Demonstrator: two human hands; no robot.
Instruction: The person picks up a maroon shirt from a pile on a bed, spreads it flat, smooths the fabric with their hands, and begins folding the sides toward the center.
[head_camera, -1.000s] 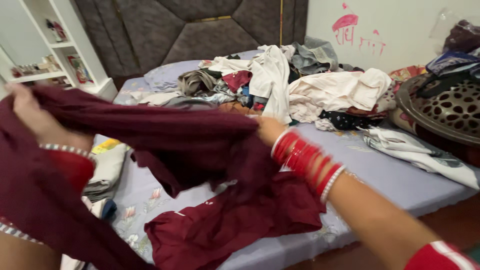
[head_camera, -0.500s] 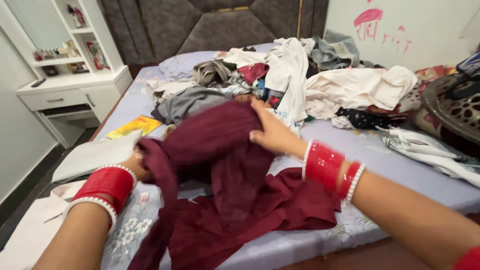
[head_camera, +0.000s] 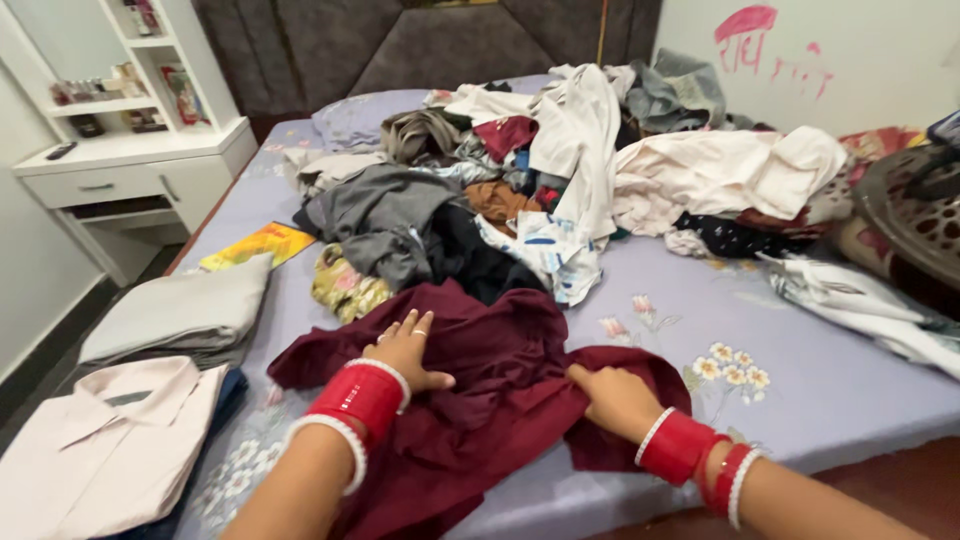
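Left hand (head_camera: 408, 350) flat, fingers spread, and right hand (head_camera: 612, 398) gripping crumpled maroon cloth garment (head_camera: 480, 400) at lilac floral bed's (head_camera: 800, 390) near edge; heaped mixed clothes (head_camera: 560, 170) behind, folded pale shirts (head_camera: 130, 440) at left edge.

A: Maroon garment (head_camera: 490, 390)?
B: Soft matt cloth, creased. Bedsheet (head_camera: 800, 380) beneath it: smooth printed cotton.
A: Bangles (head_camera: 365, 395) above it?
B: Glossy red plastic, beaded white edges.

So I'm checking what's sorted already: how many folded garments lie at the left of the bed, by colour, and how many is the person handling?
Folded grey garment: 1
Folded pale pink shirt: 1
Folded dark blue garment under the shirt: 1
Maroon garment under left hand and right hand: 1
Total: 4
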